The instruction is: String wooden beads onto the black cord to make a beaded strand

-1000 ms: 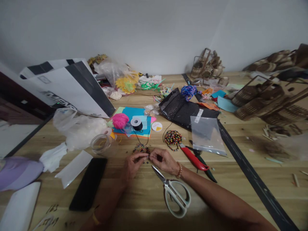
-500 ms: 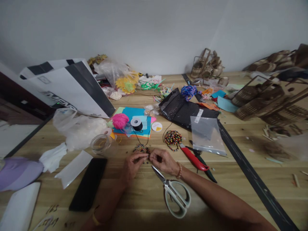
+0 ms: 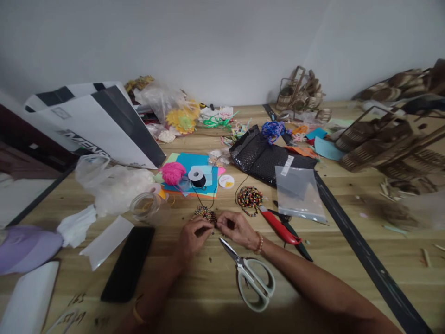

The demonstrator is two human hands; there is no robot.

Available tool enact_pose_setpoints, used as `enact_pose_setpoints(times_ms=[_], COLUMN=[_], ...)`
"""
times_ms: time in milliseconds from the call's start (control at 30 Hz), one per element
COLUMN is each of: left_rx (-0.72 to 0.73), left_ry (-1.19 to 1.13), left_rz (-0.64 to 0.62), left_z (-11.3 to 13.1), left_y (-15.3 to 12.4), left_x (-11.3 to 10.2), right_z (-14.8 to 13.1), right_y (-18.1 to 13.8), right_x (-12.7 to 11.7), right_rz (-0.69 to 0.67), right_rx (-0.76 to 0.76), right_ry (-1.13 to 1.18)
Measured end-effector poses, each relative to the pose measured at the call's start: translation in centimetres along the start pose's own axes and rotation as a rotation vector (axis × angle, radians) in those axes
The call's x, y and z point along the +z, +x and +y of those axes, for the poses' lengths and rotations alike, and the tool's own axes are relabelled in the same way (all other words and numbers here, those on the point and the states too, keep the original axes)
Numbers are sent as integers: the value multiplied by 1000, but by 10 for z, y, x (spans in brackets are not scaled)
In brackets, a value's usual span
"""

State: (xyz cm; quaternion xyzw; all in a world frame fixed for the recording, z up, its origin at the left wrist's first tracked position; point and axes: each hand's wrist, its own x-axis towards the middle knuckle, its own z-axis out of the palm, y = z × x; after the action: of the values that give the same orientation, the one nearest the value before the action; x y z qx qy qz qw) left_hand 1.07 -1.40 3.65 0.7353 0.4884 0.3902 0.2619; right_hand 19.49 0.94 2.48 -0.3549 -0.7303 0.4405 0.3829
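My left hand (image 3: 192, 238) and my right hand (image 3: 238, 228) meet fingertip to fingertip at a small bunch of multicoloured beads (image 3: 205, 213) on the wooden table (image 3: 347, 260). Both hands are closed in a pinch on the beads or their black cord (image 3: 212, 200); the exact hold is too small to see. The cord runs up to a black spool (image 3: 198, 178) on coloured paper sheets (image 3: 194, 167). A finished bead coil (image 3: 249, 198) lies just right of the hands. White-handled scissors (image 3: 252, 278) lie open under my right wrist.
A black phone (image 3: 129, 262) lies left of my left forearm. Red-handled pliers (image 3: 280, 228), a clear zip bag (image 3: 299, 193), a black mesh pouch (image 3: 260, 157), a pink yarn ball (image 3: 172, 173), a glass jar (image 3: 145, 206), plastic bags and wooden baskets (image 3: 378, 139) crowd the table.
Both hands stay pinched at the bead bunch, shifting only slightly. The view has tilted a little, so everything sits a touch higher in the frame.
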Motion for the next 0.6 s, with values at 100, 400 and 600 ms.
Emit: enact_pose_setpoints(times_ms=[100,400,600], left_rx=[70,275,51], left_ry=[34,551,819], left_rz=[-136,-181,-130], left_z=[10,33,0], left_y=[3,-88,-124], left_x=[-4,0,-8], right_z=[3,9,9], right_y=[0,-3,-2], right_x=[-1,0,-1], right_rz=[5,-7,-21], right_rx=[18,47,64], right_ry=[18,22,65])
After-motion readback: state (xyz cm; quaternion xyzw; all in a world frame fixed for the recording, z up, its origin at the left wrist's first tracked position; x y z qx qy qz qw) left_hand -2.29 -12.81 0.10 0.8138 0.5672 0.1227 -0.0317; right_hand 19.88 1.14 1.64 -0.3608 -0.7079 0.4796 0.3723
